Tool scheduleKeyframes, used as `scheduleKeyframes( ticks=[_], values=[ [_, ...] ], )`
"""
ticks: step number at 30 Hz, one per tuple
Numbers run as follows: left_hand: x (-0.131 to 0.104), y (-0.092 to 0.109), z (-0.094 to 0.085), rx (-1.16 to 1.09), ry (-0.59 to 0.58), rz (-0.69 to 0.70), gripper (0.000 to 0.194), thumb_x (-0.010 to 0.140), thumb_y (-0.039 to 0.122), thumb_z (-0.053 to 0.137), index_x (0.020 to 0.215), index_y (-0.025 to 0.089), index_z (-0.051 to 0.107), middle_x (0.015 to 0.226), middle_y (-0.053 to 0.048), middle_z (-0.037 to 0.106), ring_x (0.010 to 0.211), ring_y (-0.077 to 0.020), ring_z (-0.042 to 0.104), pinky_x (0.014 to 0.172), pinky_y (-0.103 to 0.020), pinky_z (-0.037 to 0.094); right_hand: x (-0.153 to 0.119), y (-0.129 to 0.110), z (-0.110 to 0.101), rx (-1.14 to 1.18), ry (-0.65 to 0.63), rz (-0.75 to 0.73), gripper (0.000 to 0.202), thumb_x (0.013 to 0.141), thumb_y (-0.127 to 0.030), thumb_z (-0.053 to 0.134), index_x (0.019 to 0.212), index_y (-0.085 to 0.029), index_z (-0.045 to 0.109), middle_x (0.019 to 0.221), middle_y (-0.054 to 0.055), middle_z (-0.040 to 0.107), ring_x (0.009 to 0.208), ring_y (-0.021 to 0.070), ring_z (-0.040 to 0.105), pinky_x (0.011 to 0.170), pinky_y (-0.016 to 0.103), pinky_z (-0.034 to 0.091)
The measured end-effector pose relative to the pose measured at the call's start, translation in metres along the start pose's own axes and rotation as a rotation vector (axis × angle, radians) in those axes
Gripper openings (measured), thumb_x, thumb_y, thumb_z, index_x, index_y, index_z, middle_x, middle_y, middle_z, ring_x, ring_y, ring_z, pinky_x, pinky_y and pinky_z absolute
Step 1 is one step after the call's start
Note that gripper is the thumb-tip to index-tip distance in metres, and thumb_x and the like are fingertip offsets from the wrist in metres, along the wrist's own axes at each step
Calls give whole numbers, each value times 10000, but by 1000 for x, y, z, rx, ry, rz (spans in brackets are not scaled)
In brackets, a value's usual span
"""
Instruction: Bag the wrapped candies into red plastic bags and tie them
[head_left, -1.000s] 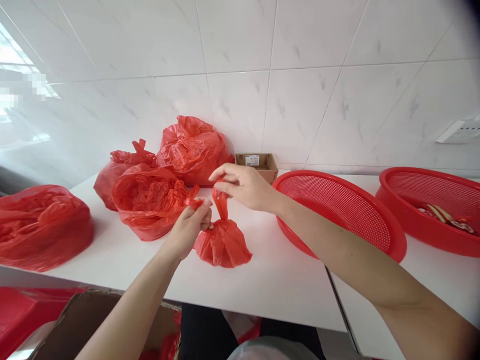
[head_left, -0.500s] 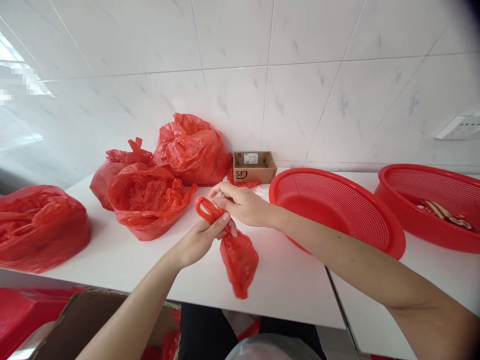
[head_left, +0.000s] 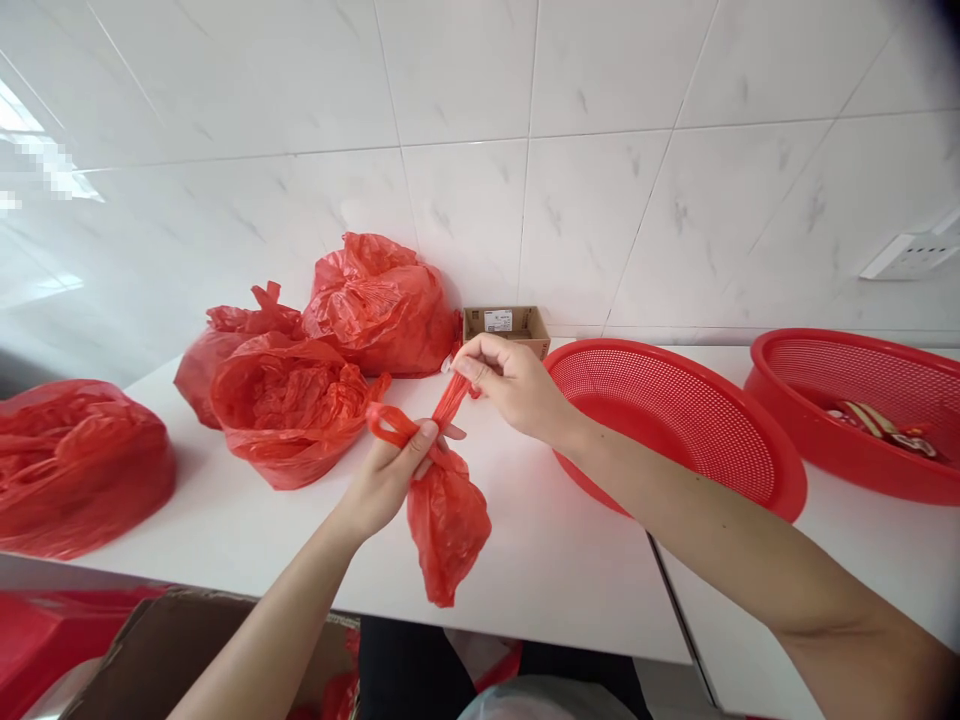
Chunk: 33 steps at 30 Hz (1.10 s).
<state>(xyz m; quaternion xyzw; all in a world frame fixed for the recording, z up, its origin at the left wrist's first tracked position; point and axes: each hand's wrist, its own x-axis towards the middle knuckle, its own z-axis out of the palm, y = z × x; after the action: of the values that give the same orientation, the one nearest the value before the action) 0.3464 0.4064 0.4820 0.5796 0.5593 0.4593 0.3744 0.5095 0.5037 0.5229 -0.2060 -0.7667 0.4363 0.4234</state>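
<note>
Indoors, a white table (head_left: 555, 570) bears two red baskets (head_left: 727, 440) and bulging red bags (head_left: 382, 310) as a small filled bag (head_left: 450, 525) hangs over its front, neck gathered, no finished knot visible. A person's left hand (head_left: 386, 485) clamps that neck beside one looped handle (head_left: 401, 423); the right hand (head_left: 517, 385) pinches another strip (head_left: 451, 398) between closed fingertips.

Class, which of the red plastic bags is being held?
The small red plastic bag, clasped in the left grip and pinched at its top by the right grip; neither holds the larger red plastic bags.
</note>
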Motion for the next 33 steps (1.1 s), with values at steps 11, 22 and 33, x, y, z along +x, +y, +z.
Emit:
scheduleKeyframes(
  ticks=[11,22,33],
  values=[
    [1,-4,-25,-10,48,160,261,883,427,645,959,221,786,1041,-57,748,1062,-240,633,951,-343,470,-58,1,19,-235,-91,80,611,830,-484,723,1322,-235,461,1300,103,583,1173,246,545,955,423,446],
    [-10,-1,-20,-187,125,119,303,895,473,616,843,222,777,936,-41,757,1013,-232,656,902,-330,492,-51,24,19,-378,-362,99,273,959,-437,563,1053,-200,661,1128,87,685,1042,232,626,915,406,457],
    [-6,-8,-13,-249,-11,-25,257,826,447,709,943,236,797,998,-65,770,1062,-252,647,994,-378,459,-52,-1,8,168,-28,143,461,1004,-504,413,678,-188,494,606,-45,411,567,94,403,568,248,349]
  ],
)
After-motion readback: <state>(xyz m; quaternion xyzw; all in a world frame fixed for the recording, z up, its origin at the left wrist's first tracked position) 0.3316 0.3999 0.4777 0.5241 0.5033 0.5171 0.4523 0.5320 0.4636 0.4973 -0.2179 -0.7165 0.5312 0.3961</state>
